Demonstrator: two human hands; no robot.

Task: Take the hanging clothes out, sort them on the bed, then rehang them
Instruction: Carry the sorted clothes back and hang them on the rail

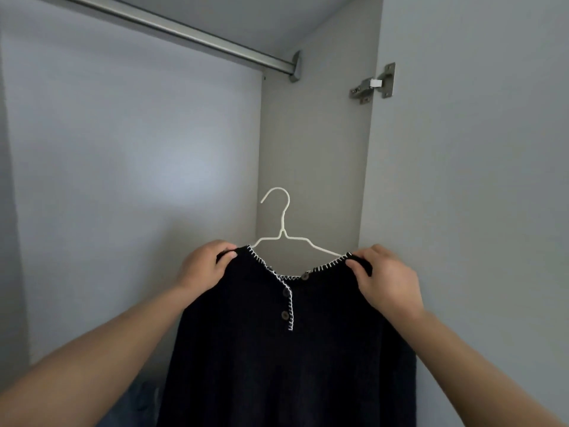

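A dark navy knit top point(277, 359) with white stitched trim and brown buttons hangs on a thin white wire hanger point(282, 232). I hold it up inside the wardrobe, below the metal rail point(172, 29). My left hand point(204, 266) pinches the top's left shoulder over the hanger arm. My right hand point(388, 280) pinches the right shoulder the same way. The hanger's hook points up and left, free of the rail and well below it.
Grey wardrobe walls enclose the space: back panel point(123, 164) and right side panel point(314, 164). The open door point(477, 180) stands at right with a metal hinge point(374, 84). Something blue, perhaps fabric point(135, 405), shows low at the bottom left.
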